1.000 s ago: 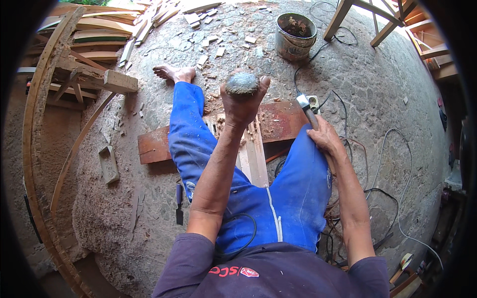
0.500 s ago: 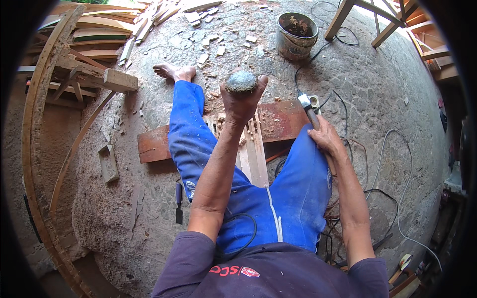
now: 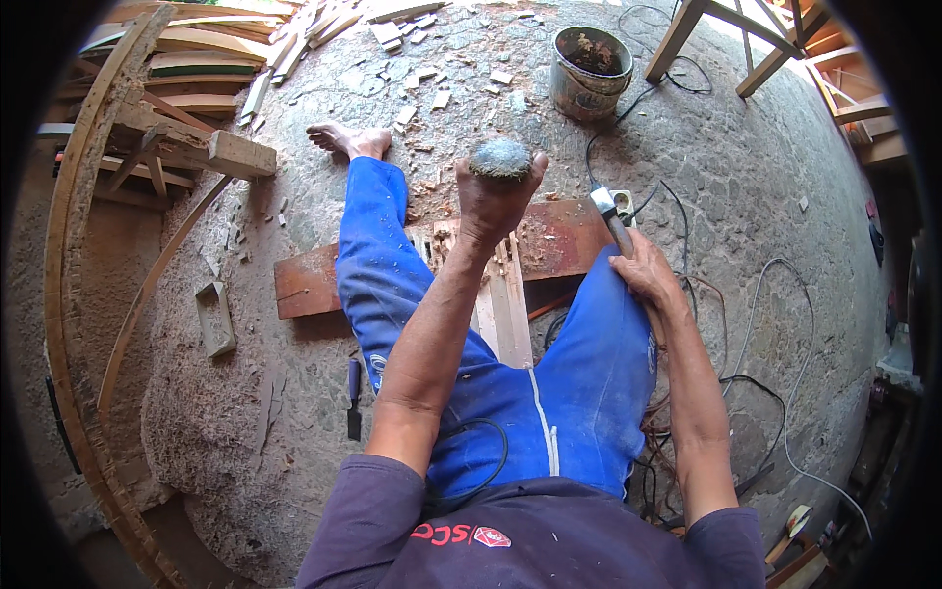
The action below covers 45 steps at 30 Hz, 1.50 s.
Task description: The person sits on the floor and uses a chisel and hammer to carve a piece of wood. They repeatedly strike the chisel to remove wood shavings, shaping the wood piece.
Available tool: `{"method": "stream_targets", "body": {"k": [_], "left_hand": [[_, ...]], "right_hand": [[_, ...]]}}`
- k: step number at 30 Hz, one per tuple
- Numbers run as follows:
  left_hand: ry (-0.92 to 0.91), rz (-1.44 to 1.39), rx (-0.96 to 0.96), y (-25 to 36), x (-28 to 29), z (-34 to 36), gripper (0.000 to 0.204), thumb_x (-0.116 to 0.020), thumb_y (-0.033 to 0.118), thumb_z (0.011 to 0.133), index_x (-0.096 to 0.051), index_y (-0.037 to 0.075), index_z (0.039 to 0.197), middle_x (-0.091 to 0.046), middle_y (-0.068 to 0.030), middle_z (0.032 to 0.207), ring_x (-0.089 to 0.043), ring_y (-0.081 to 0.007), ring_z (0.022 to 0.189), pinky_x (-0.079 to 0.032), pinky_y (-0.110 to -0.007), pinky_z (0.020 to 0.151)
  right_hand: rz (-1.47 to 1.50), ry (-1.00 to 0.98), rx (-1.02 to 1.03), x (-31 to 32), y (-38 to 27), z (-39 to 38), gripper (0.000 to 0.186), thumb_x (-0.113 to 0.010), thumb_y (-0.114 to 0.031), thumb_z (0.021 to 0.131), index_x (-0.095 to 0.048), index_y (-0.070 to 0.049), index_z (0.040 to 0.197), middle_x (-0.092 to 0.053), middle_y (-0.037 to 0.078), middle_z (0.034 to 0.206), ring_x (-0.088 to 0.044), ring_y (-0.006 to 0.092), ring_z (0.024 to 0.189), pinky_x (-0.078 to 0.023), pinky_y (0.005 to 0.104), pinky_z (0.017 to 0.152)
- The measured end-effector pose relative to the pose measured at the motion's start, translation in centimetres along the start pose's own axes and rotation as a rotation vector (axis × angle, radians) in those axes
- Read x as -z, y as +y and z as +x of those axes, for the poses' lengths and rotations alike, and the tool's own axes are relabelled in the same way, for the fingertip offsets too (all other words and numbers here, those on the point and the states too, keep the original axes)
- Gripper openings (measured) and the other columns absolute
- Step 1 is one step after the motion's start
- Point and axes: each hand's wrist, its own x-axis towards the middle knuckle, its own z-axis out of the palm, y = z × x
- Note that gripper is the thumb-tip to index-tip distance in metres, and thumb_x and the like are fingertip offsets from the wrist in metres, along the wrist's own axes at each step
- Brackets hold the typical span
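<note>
My left hand (image 3: 486, 211) is closed round an upright tool (image 3: 500, 159), seen end-on with a round, frayed grey top; its lower end is hidden. It is held over a pale wooden piece (image 3: 498, 319) with cut slots and shavings, lying across a reddish-brown plank (image 3: 309, 290) between my legs. My right hand (image 3: 643, 263) grips the handle of a hammer (image 3: 613, 216) with a shiny metal head, resting by my right thigh. A white power socket (image 3: 623, 201) with cords sits just beyond the hammer head.
Curved timbers and a frame (image 3: 93, 216) line the left. A metal bucket (image 3: 579, 98) stands ahead beside wooden legs (image 3: 677, 39). Loose cables (image 3: 785, 393) run on the right. A purple-handled scraper (image 3: 353, 412), a small wooden box (image 3: 221, 334) and scattered offcuts (image 3: 442, 98) lie on the floor.
My left hand and the upright tool have shifted a little to the right. My right hand and the hammer have stayed nearly still.
</note>
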Motion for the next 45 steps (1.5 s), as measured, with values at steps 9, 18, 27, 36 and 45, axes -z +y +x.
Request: {"method": "stream_targets", "body": {"k": [9,18,27,36,45], "left_hand": [[0.12,0.086,-0.24,-0.1,0.2,-1.3,0.027,-0.079,0.015,0.088,-0.062,0.006,0.07,-0.057,-0.0003,0.061,-0.053,-0.0161,0.057,-0.044,-0.036,0.057],[0.031,-0.374,-0.046,0.2,1.3,-3.2,0.016,-0.076,0.022,0.086,-0.071,0.009,0.095,-0.072,-0.0087,0.092,-0.067,-0.034,0.097,-0.047,-0.049,0.089],[0.148,-0.062,-0.219,1.3,0.8,-4.3,0.016,-0.078,0.015,0.086,-0.074,0.007,0.1,-0.075,-0.0105,0.093,-0.073,-0.0285,0.086,-0.057,-0.039,0.074],[0.409,-0.585,0.092,-4.4,2.4,-1.8,0.018,-0.075,0.019,0.086,-0.07,0.006,0.097,-0.071,-0.0092,0.09,-0.066,-0.0322,0.087,-0.047,-0.044,0.083],[0.151,-0.014,-0.174,0.2,-0.6,-3.0,0.021,-0.081,0.022,0.08,-0.073,0.009,0.096,-0.076,-0.0061,0.094,-0.073,-0.0252,0.091,-0.055,-0.039,0.084]], "right_hand": [[0.067,0.128,0.283,0.6,-4.4,-4.0,0.065,-0.07,-0.02,0.085,-0.049,-0.003,0.144,-0.07,0.026,0.116,-0.069,0.0447,0.107,-0.054,0.0478,0.095],[-0.145,0.391,0.847,4.8,-17.0,-10.8,0.075,-0.071,-0.007,0.09,-0.036,-0.012,0.156,-0.068,0.023,0.115,-0.072,0.041,0.095,-0.06,0.0462,0.077],[-0.569,0.159,0.631,3.1,-17.2,-10.3,0.07,-0.064,-0.008,0.093,-0.034,-0.013,0.155,-0.062,0.019,0.089,-0.07,0.039,0.072,-0.059,0.0498,0.061],[-0.279,0.223,0.74,2.1,-15.4,-9.1,0.072,-0.066,-0.01,0.09,-0.035,-0.01,0.155,-0.067,0.021,0.095,-0.071,0.0407,0.079,-0.059,0.0512,0.071],[-0.137,0.323,0.803,5.1,-17.0,-11.0,0.073,-0.067,0.0,0.086,-0.041,-0.01,0.153,-0.069,0.028,0.112,-0.07,0.0455,0.099,-0.058,0.0494,0.081]]}}
